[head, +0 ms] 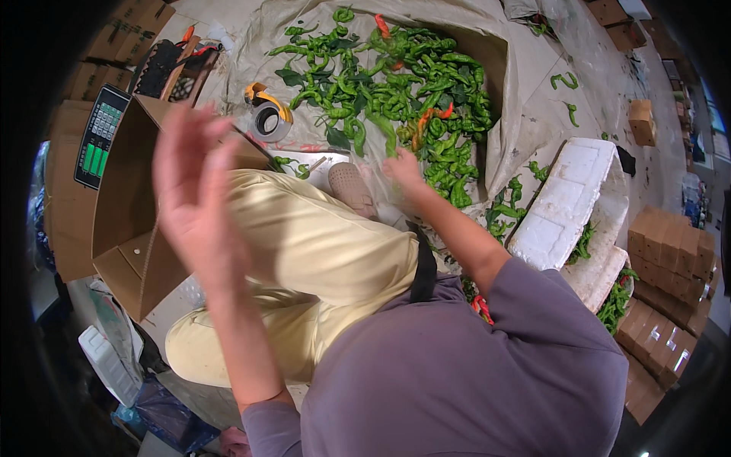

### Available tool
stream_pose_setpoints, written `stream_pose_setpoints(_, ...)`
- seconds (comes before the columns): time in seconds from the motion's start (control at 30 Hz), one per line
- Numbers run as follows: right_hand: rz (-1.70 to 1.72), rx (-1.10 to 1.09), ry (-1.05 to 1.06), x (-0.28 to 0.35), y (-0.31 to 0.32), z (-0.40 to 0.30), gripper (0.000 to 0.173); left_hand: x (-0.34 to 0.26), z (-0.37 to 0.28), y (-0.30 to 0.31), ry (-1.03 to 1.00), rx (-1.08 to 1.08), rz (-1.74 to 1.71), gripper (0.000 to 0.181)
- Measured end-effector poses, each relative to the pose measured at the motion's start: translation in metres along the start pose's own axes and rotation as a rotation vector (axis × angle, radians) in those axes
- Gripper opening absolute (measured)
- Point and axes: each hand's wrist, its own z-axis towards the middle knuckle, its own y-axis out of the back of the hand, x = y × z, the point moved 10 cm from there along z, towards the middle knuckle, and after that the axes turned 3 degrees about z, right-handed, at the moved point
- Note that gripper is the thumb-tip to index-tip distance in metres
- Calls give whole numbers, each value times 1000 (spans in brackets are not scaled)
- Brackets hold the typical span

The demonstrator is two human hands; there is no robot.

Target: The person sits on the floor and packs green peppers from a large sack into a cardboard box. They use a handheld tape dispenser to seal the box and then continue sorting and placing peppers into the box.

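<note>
My right hand [406, 170] grips a long green chili pepper [385, 130], which points up and away from me. Beyond it, a heap of twisted green peppers [411, 85] with leaves and a few red ones [431, 121] lies on a pale plastic sheet [251, 45]. My left hand [197, 194], blurred by motion, is raised with fingers apart and nothing in it. Behind that hand an open cardboard box [123, 188] stands at my left, its inside partly hidden. Next to the box is a digital scale display [101, 136] with a keypad.
A tape dispenser [269, 117] lies between the box and the heap. White foam boxes [565, 200], one with green peppers inside, stand at my right. Cardboard boxes [668, 251] are stacked farther right. Loose peppers [505, 211] lie on the floor beside the foam.
</note>
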Motion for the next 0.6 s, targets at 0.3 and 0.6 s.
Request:
stream_pose_setpoints(0.3,647,1070,-80,167,-68,-147,40,116,-73,-108,974,152,-756,36)
stream_pose_setpoints(0.6,-292,-182,68,-4,-51,85,40,119,-44,-63,718,-211,-879,18)
